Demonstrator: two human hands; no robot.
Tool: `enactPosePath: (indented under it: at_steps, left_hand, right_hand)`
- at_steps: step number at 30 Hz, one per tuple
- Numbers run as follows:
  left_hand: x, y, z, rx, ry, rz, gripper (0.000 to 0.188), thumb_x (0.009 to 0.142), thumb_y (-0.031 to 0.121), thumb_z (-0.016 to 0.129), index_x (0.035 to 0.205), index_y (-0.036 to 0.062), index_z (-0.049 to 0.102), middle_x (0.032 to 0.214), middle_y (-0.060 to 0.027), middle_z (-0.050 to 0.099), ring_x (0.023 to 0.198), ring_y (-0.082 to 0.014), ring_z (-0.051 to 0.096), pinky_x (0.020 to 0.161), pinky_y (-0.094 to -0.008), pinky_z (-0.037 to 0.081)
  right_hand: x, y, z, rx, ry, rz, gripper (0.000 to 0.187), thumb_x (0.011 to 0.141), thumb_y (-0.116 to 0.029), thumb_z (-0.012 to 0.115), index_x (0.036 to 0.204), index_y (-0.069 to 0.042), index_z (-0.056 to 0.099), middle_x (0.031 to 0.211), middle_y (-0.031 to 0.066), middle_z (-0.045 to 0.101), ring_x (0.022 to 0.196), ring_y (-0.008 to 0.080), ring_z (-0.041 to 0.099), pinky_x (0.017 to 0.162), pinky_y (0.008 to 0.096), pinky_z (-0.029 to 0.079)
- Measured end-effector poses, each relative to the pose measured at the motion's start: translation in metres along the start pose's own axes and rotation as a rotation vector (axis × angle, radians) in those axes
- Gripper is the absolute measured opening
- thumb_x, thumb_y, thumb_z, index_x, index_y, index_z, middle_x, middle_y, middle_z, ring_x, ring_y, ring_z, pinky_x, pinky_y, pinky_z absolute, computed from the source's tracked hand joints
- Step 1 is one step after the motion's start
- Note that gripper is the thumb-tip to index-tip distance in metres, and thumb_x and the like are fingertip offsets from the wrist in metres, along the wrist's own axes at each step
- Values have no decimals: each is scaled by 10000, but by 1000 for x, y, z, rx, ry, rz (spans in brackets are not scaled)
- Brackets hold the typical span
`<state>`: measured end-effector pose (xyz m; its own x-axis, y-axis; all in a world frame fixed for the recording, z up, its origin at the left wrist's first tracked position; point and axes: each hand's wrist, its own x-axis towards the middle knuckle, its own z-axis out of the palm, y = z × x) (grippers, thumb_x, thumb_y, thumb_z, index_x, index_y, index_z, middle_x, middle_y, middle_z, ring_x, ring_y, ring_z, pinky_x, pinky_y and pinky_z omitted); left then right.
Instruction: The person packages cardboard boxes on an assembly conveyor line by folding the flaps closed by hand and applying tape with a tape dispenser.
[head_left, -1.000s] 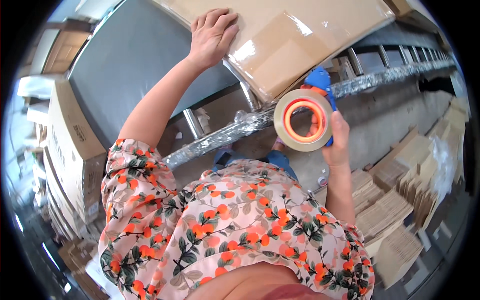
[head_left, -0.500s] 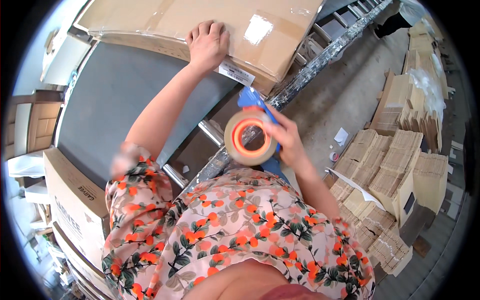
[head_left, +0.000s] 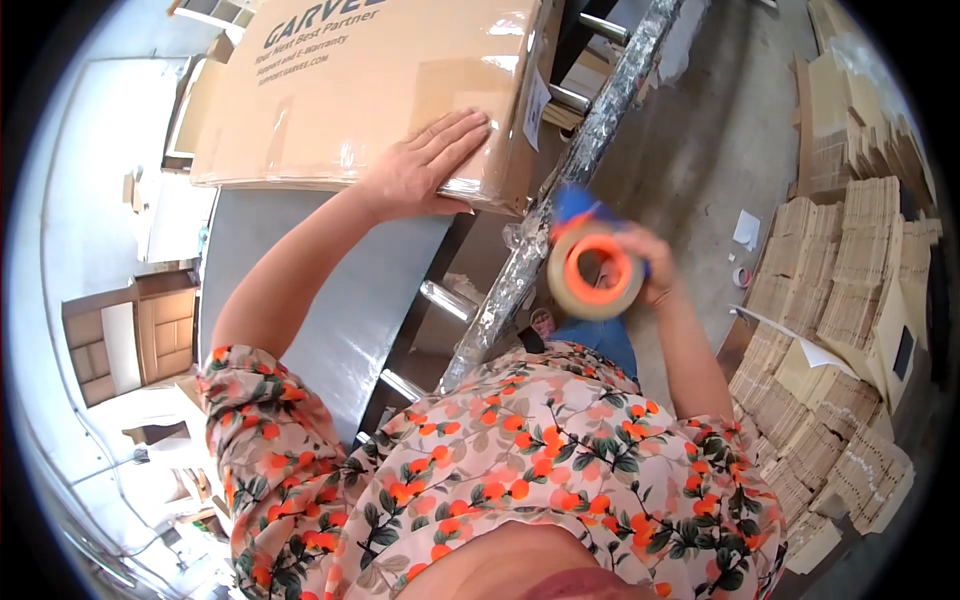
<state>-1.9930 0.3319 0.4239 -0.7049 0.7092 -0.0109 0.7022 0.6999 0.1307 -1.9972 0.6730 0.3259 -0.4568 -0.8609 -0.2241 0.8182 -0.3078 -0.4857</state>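
A large taped cardboard box (head_left: 400, 75) with dark print on its top lies ahead of me, a white label (head_left: 536, 110) on its right side. My left hand (head_left: 428, 165) rests on the box top near its front right corner, fingers stretched out and palm down. Lower and to the right, my right hand (head_left: 648, 262) grips a blue tape dispenser (head_left: 576, 206), blurred by motion. It carries a roll of tan tape (head_left: 567, 297) with an orange core. The dispenser is held apart from the box, beside the metal rail.
Under the box runs a flat grey surface (head_left: 320, 260) with metal rollers (head_left: 447, 300) beside it. A scuffed metal rail (head_left: 575, 160) borders them. Stacks of flattened cardboard (head_left: 800, 250) stand at right. Paper (head_left: 747, 230) and a small roll (head_left: 741, 277) lie on the floor.
The view has shifted. The box's printed face now shows on top and its label on the right side. My left hand lies flatter, and the tape dispenser has moved right, away from the box.
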Motion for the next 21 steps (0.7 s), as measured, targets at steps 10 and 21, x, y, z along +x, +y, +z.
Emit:
enactPosePath:
  at_steps: [10, 21]
  left_hand:
    - [-3, 3, 3, 37, 76, -46, 966, 605, 301, 807, 1404, 6, 351, 1472, -151, 358, 1362, -315, 353, 1126, -426, 298]
    - [94, 97, 32, 280, -1077, -51, 444, 847, 286, 548, 1203, 25, 596, 1372, -174, 491, 1317, -341, 406, 1117, -420, 280]
  right_hand:
    - [20, 105, 22, -421, 196, -297, 681, 820, -240, 722, 1384, 17, 441, 1278, 120, 573, 1156, 151, 522, 1023, 289, 372]
    - [71, 105, 14, 52, 83, 155, 320, 799, -247, 696, 1040, -45, 636, 1018, 66, 655, 941, 148, 640, 806, 323, 535]
